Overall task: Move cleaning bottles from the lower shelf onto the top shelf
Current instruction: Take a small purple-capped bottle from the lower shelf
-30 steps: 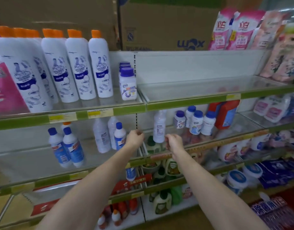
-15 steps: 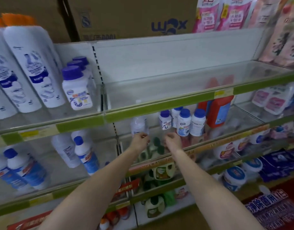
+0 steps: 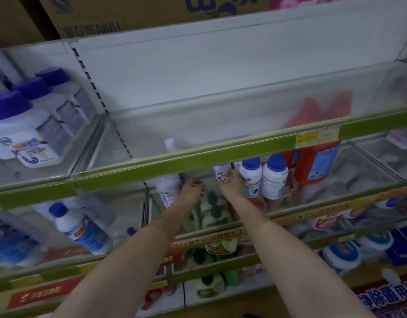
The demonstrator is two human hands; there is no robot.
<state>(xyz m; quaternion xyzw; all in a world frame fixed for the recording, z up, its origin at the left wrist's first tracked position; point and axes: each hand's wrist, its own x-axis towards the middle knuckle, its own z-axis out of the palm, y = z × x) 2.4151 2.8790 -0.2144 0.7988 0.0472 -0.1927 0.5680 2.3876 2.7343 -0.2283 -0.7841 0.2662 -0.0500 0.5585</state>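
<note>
Curling our left hand [image 3: 191, 188] round the tall bottle [image 3: 168, 189] and our right hand [image 3: 232, 183] round a small bottle [image 3: 220, 172] on the lower shelf [image 3: 335, 203], we should lift both clear before raising them to the top shelf [image 3: 197, 157]

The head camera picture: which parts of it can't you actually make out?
- Right hand, head view: its fingertips lie against a small bottle whose cap the green shelf edge hides.
- Left hand: grip on the tall white bottle unclear, blurred.
- Red jugs: tops smeared behind the clear rail.
- Labels: too blurred to read.
</note>
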